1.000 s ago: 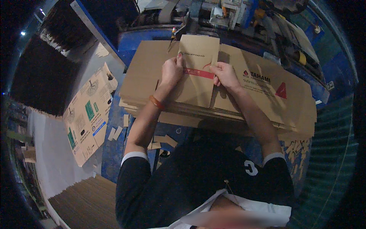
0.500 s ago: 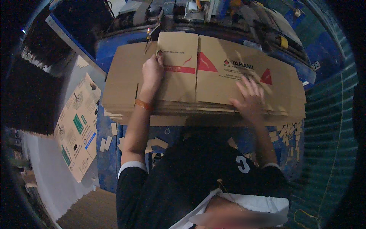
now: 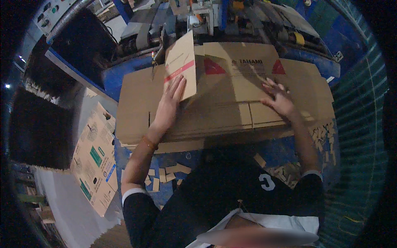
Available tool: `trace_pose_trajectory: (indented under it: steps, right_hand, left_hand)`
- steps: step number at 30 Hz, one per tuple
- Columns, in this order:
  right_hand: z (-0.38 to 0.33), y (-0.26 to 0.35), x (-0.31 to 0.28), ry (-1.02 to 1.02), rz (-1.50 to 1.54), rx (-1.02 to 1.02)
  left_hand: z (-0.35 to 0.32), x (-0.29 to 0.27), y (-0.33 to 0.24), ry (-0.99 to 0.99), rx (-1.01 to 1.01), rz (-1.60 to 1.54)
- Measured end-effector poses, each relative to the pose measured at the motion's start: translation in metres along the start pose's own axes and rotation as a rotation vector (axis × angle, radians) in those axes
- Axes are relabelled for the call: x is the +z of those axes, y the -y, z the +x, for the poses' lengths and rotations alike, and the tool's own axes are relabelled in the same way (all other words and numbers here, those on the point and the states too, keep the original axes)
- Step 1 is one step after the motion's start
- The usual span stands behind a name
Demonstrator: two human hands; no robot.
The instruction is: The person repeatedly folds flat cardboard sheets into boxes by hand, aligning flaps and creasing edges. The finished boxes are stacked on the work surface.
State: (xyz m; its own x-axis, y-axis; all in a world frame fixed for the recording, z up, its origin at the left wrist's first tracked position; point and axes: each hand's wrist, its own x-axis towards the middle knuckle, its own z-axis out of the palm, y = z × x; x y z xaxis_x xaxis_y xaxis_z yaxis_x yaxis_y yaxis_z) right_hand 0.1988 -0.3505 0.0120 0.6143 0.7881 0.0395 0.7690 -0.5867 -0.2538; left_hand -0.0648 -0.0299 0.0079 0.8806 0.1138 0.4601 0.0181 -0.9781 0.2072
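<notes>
A flat printed cardboard box blank (image 3: 221, 87) with red triangles lies on top of a stack of plain brown cardboard blanks (image 3: 134, 97). Its left panel (image 3: 188, 78), crossed by a red stripe, is folded up and stands tilted. Against that panel rests my left hand (image 3: 167, 108), fingers stretched out along its printed face; its thumb is hard to see. My right hand (image 3: 279, 100) is over the right part of the blank, fingers apart and slightly bent, holding nothing. Whether its fingertips touch the cardboard I cannot tell.
Beyond the stack stands a blue machine (image 3: 118, 74) with dark belts (image 3: 142, 35). Small cardboard scraps (image 3: 175, 168) litter the blue surface on my side, with more scraps (image 3: 324, 136) at the right. A printed cardboard sheet (image 3: 95, 159) leans at the left; a green corrugated wall (image 3: 355, 144) is on the right.
The left panel has gone from lying flat to standing up at a tilt. The printed blank has shifted away and left. My left hand has gone from gripping its edge to lying against it.
</notes>
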Motion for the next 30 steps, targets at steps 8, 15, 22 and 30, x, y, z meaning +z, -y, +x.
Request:
trace_pose_trajectory:
  steps: [8, 15, 22, 30]
  right_hand:
    - [0.137, -0.012, 0.019, -0.151, -0.100, -0.023]
    - [0.114, 0.028, 0.013, -0.275, -0.217, 0.136]
    - [-0.056, -0.038, 0.005, -0.739, -0.020, 0.810]
    - [-0.068, -0.066, 0.021, -0.626, -0.072, 0.904]
  left_hand:
    - [0.117, 0.032, 0.077, -0.168, -0.206, 0.084]
    - [0.075, 0.003, 0.040, -0.582, -0.101, 0.175]
    - [-0.123, -0.026, 0.033, -0.934, -1.186, -0.071]
    - [-0.122, -0.035, 0.051, -0.744, -1.216, -0.055]
